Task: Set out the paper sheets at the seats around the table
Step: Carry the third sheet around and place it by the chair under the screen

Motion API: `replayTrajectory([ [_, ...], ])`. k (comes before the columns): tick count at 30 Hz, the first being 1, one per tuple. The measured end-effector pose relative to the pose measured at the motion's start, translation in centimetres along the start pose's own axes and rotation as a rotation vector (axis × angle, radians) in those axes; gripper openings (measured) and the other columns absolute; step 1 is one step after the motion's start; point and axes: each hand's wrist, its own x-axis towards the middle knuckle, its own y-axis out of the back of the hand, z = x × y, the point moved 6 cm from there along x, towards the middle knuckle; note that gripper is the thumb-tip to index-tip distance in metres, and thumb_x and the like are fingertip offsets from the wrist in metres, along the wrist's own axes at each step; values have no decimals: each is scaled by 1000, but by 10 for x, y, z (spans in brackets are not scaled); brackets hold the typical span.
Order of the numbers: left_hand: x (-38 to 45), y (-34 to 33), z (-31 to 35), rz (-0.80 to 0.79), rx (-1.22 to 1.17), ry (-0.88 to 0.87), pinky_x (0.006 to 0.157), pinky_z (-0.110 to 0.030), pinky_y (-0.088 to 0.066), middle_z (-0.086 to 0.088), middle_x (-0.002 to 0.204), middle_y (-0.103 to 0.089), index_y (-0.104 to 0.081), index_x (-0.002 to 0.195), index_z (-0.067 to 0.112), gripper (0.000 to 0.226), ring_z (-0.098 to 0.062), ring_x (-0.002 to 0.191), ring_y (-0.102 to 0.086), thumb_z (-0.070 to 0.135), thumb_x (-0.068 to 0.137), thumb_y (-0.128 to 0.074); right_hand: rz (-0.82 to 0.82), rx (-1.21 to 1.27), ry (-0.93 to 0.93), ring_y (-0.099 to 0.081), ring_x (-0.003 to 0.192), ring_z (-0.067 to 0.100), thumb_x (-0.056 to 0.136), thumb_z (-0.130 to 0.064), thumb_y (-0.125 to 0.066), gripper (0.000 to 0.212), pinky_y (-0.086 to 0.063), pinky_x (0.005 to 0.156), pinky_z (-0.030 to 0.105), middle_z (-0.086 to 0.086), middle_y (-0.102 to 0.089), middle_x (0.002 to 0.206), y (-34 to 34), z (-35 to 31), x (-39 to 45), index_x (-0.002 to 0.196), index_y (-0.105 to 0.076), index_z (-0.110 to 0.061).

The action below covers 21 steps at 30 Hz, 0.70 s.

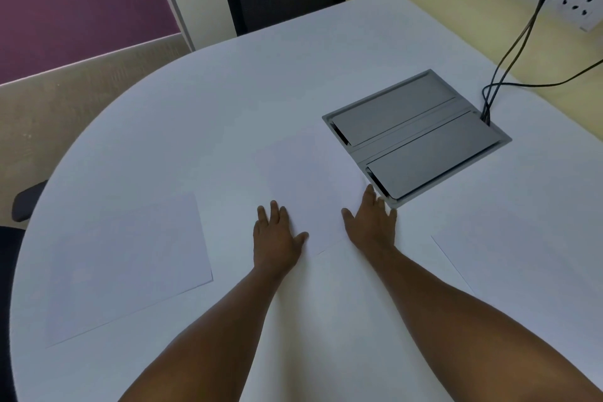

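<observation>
Your left hand [277, 235] and right hand [372, 222] lie palm-down on the middle paper sheet [310, 186], fingers [274, 210] spread flat and released, gripping nothing. That sheet is faint against the white bench [195, 108]; its long axis seems to run away from you, tilted slightly left, with one far corner touching the grey cable box [417, 137]. Its near edge shows just between your wrists.

A second sheet [130, 268] lies well to your left, long axis running from the near-left toward the far-right, its far corner pointing toward the bench's middle. A third sheet [522, 268] lies to your right, partly under your right forearm, only its left edge clearly visible, so you cannot tell its full lie.

The cable box is sunk into the bench, both flaps down; black cables [509, 52] drop into its far right corner. What else it holds is hidden.
</observation>
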Motion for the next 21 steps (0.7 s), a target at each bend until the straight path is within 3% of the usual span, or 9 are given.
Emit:
replayTrajectory([
  [4,1,0,2,-16,-5,9,118,-48,-23,-13,165,-13,-22,153,6,81,-39,150,-5,51,92,-53,19,148,15,-41,138,36,95,-47,-54,81,-37,109,51,18,-52,144,5,-8,3,157,-16,-10],
  [7,-1,-1,0,-25,-11,7,119,-47,-22,-12,165,-13,-23,153,7,81,-38,150,-6,50,92,-54,4,475,-38,-49,131,36,92,-47,-61,82,-44,107,49,16,-56,141,8,-8,4,155,-23,-12],
  [10,-5,-3,-1,-34,-52,12,118,-47,-24,-10,164,-18,-28,151,7,75,-37,150,-9,49,93,-52,-141,977,-331,-53,128,30,88,-44,-69,75,-47,105,46,9,-51,145,2,3,7,150,-35,-17],
  [12,-11,-2,-1,-30,-105,21,115,-48,-27,-12,162,-24,-34,147,5,68,-38,148,-14,46,95,-49,-286,1228,-466,-61,115,29,86,-34,-74,56,-54,97,49,10,-59,133,-4,4,4,133,-51,-13],
  [15,-20,-3,-1,-28,-193,38,114,-49,-30,-15,159,-30,-38,143,2,60,-39,146,-18,41,99,-45,-385,1276,-477,-67,90,25,87,-16,-75,40,-59,77,41,12,-69,108,-7,4,-6,123,-61,-5],
  [18,-30,-3,-4,-3,-355,114,111,-48,-32,-20,149,-41,-44,136,-4,53,-39,142,-27,35,101,-43,-395,1245,-416,-66,87,24,89,-7,-70,29,-56,68,34,11,-69,109,-6,2,-16,117,-64,-9],
  [20,-38,4,-4,75,-472,147,106,-45,-37,-21,131,-56,-54,122,-3,42,-39,128,-45,31,101,-44,-397,1256,-346,-67,90,22,90,-6,-68,28,-56,69,34,7,-70,106,1,-4,-20,116,-64,-14],
  [21,-44,9,-5,123,-547,174,96,-43,-43,-20,110,-63,-58,102,1,31,-39,110,-54,29,100,-45,-408,1264,-305,-67,90,22,90,-5,-67,26,-56,70,34,6,-71,105,5,-8,-22,114,-65,-16],
])
